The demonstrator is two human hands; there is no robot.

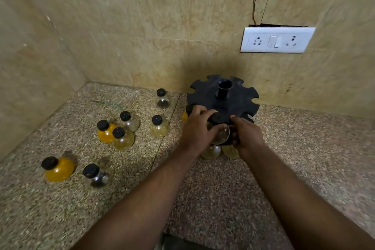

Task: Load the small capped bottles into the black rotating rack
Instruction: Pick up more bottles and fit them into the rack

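The black rotating rack (pixel 233 97) stands against the back wall, a notched disc with a central tube. My left hand (pixel 197 128) and my right hand (pixel 246 136) both grip a clear round bottle (pixel 222 135) with a black cap, held at a front notch of the rack. Other bottles hang or sit around the rack's lower front (pixel 212 152), partly hidden by my hands. Several loose black-capped bottles stand on the counter to the left, among them an orange one (pixel 58 168), a clear one (pixel 96 175), a yellowish one (pixel 159 127) and a clear one (pixel 162 98) near the wall.
The speckled stone counter (pixel 223 189) ends in tiled walls at the back and left. A white switch and socket plate (pixel 277 39) is on the wall above the rack, with a wire running up from it.
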